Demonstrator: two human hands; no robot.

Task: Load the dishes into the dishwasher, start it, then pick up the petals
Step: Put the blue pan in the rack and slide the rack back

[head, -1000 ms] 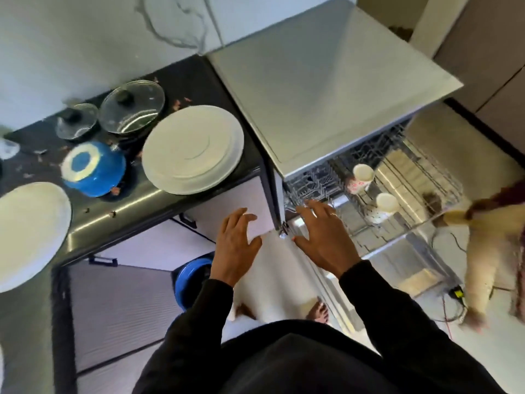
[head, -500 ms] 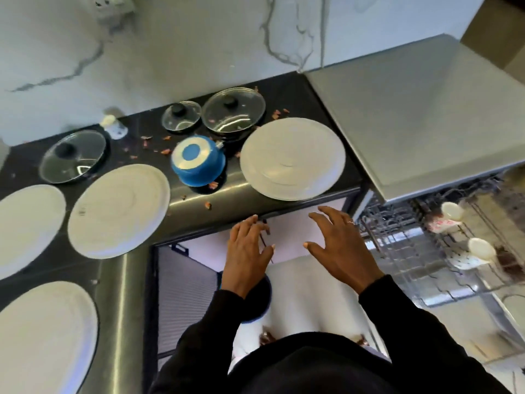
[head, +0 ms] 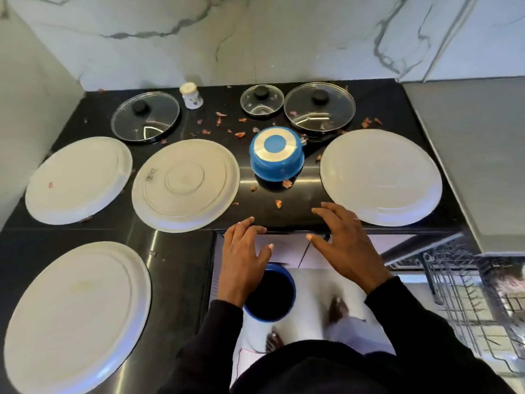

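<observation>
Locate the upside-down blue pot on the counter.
In the head view, the blue pot stands inverted mid-counter, between the middle plate and the right plate, just in front of the lidded black pan.

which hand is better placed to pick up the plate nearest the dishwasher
Probably the right hand: open, its fingertips reach the counter just beside the rightmost plate, on the dishwasher rack side. The left hand sits farther off.

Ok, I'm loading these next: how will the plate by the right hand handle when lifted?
The plate lies face down, rim flat on the counter, so it probably needs sliding to the edge for a grip. Its glossy surface looks slippery. It looks stiff, likely breakable if dropped.
</observation>
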